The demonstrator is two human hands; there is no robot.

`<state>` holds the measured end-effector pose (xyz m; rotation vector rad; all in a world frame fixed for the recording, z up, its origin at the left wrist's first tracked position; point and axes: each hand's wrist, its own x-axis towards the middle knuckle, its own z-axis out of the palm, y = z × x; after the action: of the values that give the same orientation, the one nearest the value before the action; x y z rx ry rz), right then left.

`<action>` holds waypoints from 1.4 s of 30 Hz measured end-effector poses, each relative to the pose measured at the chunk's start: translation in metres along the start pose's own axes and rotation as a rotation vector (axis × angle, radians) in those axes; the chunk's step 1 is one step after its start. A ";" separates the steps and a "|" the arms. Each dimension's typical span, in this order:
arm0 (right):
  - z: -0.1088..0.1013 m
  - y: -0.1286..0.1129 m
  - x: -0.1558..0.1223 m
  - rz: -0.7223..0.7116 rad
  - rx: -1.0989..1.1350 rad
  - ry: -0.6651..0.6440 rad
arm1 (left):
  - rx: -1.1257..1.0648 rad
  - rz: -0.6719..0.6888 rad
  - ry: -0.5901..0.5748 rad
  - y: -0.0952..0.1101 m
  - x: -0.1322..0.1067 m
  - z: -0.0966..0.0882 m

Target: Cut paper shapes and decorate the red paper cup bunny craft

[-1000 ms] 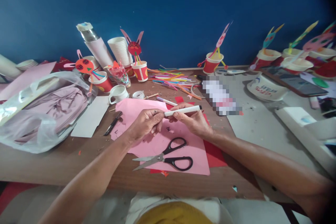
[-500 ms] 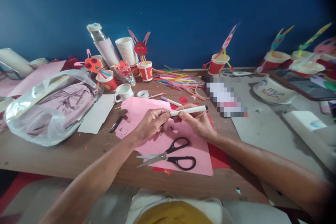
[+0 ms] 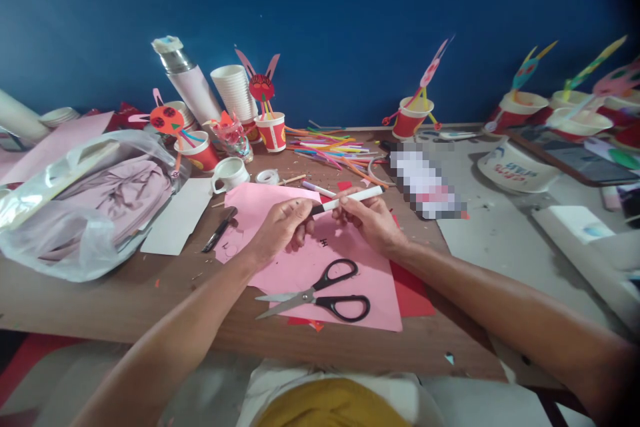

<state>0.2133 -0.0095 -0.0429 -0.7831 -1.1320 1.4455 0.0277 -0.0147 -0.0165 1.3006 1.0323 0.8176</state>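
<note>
My left hand [image 3: 281, 227] and my right hand [image 3: 373, 219] both grip a white marker [image 3: 353, 199] held level above a pink paper sheet [image 3: 305, 267]. The left fingers pinch the marker's left end, where a dark tip section shows; the right fingers wrap its middle. Black-handled scissors [image 3: 320, 297] lie shut on the pink sheet just below my hands. A small dark mark [image 3: 324, 242] is drawn on the pink paper under the marker. Red paper [image 3: 413, 290] sticks out from beneath the pink sheet.
A plastic bag of pink cloth [image 3: 85, 207] lies at left. A white mug [image 3: 227, 177], tape roll [image 3: 266, 177], black pen [image 3: 219, 229], coloured strips [image 3: 335, 150], stacked cups [image 3: 235, 93], a flask [image 3: 187, 80] and decorated red paper cups [image 3: 413, 120] crowd the back. A phone [image 3: 575, 160] lies right.
The marker's left end now shows a dark section between my hands, and my left hand has drawn slightly away leftwards. The view shifted a little.
</note>
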 end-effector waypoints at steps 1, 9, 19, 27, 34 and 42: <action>-0.002 0.000 0.001 0.001 0.008 0.021 | 0.000 0.023 0.032 0.001 0.001 -0.003; -0.004 0.000 0.003 -0.029 0.005 0.008 | 0.064 0.075 0.089 0.001 0.001 -0.007; -0.001 0.002 -0.002 0.021 -0.004 -0.041 | 0.141 0.016 -0.020 0.000 -0.005 0.005; -0.012 -0.003 0.010 -0.017 0.107 0.139 | 0.405 0.131 0.171 -0.002 0.002 -0.008; -0.013 0.005 0.011 -0.021 0.028 0.124 | 0.864 0.248 -0.122 0.002 -0.006 0.006; -0.012 0.005 0.011 -0.012 -0.028 0.063 | 1.040 0.208 -0.242 0.013 -0.012 0.010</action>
<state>0.2201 0.0041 -0.0506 -0.8351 -1.1092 1.3882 0.0337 -0.0277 -0.0022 2.3450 1.1714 0.2079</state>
